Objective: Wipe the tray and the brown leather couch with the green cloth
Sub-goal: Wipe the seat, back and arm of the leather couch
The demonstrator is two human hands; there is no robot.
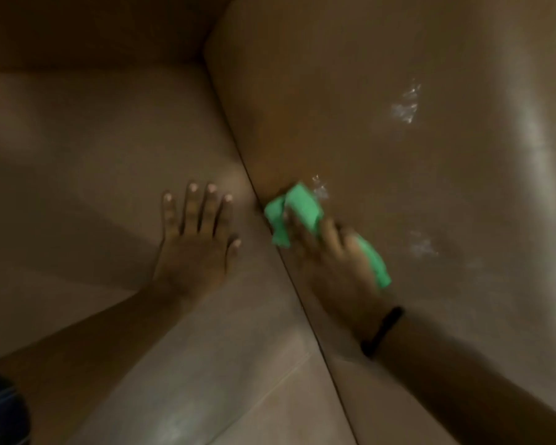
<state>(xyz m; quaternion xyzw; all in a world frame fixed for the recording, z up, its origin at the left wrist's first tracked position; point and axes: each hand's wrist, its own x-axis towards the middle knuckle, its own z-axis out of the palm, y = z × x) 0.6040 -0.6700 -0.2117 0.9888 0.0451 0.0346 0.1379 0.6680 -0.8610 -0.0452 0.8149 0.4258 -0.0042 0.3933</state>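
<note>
The brown leather couch fills the view, its seat cushion on the left and an upright panel on the right. My right hand presses the bunched green cloth against that panel, just right of the seam where it meets the seat. The cloth sticks out above and to the right of my fingers. My left hand lies flat on the seat cushion, fingers spread, holding nothing. Wet, shiny streaks mark the panel above and to the right of the cloth. No tray is in view.
A dark band circles my right wrist. A dark blue object shows at the bottom left corner. The seam between seat and panel runs diagonally down to the right.
</note>
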